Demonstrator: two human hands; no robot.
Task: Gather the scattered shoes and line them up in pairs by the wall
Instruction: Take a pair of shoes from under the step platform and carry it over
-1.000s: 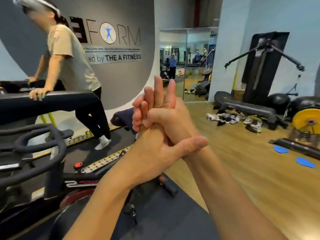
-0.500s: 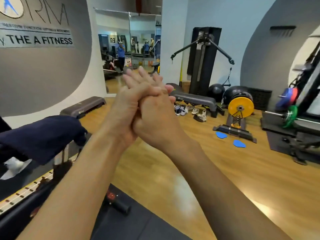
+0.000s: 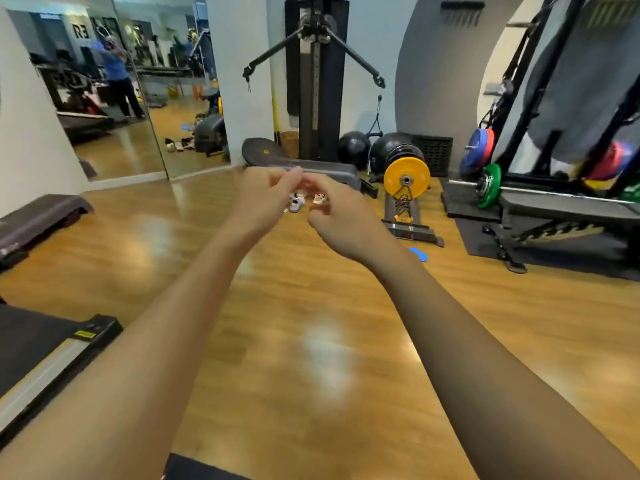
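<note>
Scattered shoes point(image 3: 298, 201) lie far off on the wooden floor, in front of a low grey bench point(image 3: 311, 168) by the back wall. Most of them are hidden behind my raised hands; a white shoe and a light one with orange show between them. My left hand point(image 3: 266, 199) and my right hand point(image 3: 341, 216) are held out at arm's length, just apart, fingers loosely curled and blurred. Neither hand holds anything.
A cable machine point(image 3: 316, 77) and dark exercise balls point(image 3: 353, 147) stand at the back wall. A yellow weight plate point(image 3: 407, 178) on a stand, a squat rack point(image 3: 554, 140) and a blue floor disc point(image 3: 419, 253) are right. Mirrors point(image 3: 138, 98), a grey step point(image 3: 34, 220) and a treadmill edge point(image 3: 45, 362) are left.
My hands were clasped together and have come apart. The view has swung right, away from the treadmill and the person on it, toward the back wall and the shoes.
</note>
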